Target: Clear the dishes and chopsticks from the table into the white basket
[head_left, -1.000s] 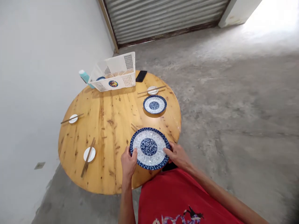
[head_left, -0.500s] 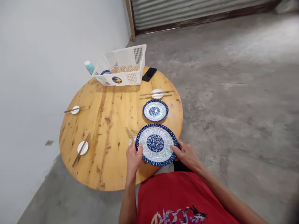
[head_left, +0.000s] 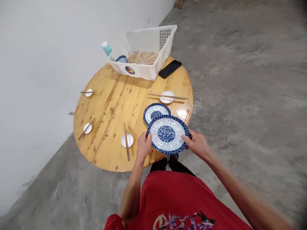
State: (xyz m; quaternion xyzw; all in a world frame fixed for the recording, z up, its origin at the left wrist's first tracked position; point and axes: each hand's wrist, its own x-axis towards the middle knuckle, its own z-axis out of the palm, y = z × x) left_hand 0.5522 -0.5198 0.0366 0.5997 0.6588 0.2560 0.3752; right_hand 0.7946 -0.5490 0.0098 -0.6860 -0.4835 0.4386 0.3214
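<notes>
Both hands hold a blue-and-white plate [head_left: 166, 134] near the table's front right edge. My left hand [head_left: 144, 145] is closed on its left rim, thumb on top. My right hand [head_left: 197, 143] grips the right rim the same way, with the fingers hidden underneath. Just beyond, a second blue-and-white plate [head_left: 153, 111] lies on the table, partly covered from view by the held one. To the left of my left hand, a pair of chopsticks [head_left: 126, 140] rests across a small white dish [head_left: 130, 140].
On the round wooden table [head_left: 115, 105] stands a white plastic basket [head_left: 146, 72] with blue-patterned bowls [head_left: 122, 59] inside. A black phone [head_left: 170, 69] and a teal bottle [head_left: 106, 49] are beside it. More white dishes with chopsticks [head_left: 167, 96] sit around the edge.
My view has shifted, so the table appears moved. The held plate now overlaps the lying plate in view, and the left dish with chopsticks has come out from behind my left hand.
</notes>
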